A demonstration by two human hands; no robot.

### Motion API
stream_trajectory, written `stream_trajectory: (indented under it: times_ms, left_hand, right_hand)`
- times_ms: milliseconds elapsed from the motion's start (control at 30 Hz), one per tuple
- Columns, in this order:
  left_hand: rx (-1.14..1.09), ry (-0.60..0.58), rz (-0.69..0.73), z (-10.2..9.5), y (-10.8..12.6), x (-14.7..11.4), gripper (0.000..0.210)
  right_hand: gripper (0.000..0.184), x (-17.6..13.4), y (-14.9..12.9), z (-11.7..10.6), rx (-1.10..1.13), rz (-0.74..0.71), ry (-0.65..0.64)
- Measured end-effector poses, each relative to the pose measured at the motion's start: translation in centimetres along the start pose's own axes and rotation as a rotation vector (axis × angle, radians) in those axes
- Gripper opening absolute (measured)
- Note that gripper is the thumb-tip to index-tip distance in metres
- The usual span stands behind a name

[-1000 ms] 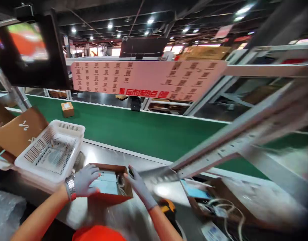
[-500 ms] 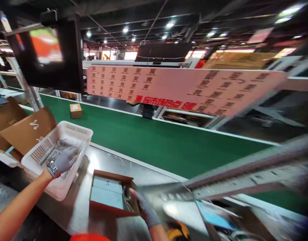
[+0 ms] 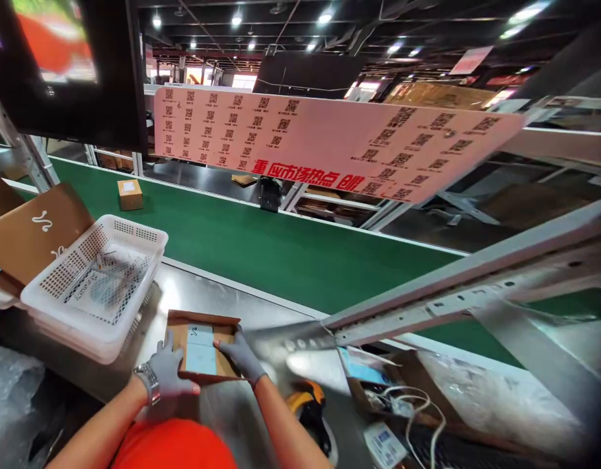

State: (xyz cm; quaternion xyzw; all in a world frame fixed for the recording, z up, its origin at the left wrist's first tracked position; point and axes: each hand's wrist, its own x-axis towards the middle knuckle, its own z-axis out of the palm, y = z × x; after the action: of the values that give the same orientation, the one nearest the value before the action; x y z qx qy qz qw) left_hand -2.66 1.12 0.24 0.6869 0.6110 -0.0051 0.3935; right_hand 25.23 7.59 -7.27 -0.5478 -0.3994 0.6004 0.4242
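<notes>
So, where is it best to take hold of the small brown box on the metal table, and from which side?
Probably by its two short side walls, coming from the near edge, one hand per side. The brown box lies flat and shallow on the metal table, lid down. The left hand and right hand already flank it this way, so a level lift seems likely.

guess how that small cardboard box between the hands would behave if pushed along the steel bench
The box would probably slide easily: it sits flat on the smooth, shiny bench. It looks low and wide, so tipping seems unlikely. Being small cardboard, it is likely light, and its walls may flex where the left hand and right hand press.
</notes>
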Motion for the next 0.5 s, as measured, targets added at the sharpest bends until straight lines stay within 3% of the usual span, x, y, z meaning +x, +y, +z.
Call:
stream_trajectory:
  times_ms: [133, 233, 333, 400, 500]
  left_hand:
    - [0.143, -0.088, 0.041, -1.8, 0.9, 1.1, 0.085]
    - [0.175, 0.023, -0.021, -2.3, 1.0, 2.8, 0.073]
    - [-0.006, 0.271, -0.187, -0.5, 0.1, 4.3, 0.098]
    - [-0.152, 0.411, -0.239, 1.7, -0.9, 4.7, 0.120]
    - [-0.297, 0.551, -0.252, 4.6, -2.2, 4.7, 0.125]
  right_hand:
    - [0.074, -1.1, 0.3, -0.9, 0.007, 0.039, 0.021]
    - [0.066, -2.2, -0.1, -1.7, 0.063, 0.174, 0.016]
    - [0.065, -3.4, -0.8, -2.0, 0.155, 0.325, -0.022]
    - [0.062, -4.1, -0.7, -1.9, 0.221, 0.314, -0.017]
    - [0.063, -5.3, 0.4, -1.7, 0.245, 0.215, 0.023]
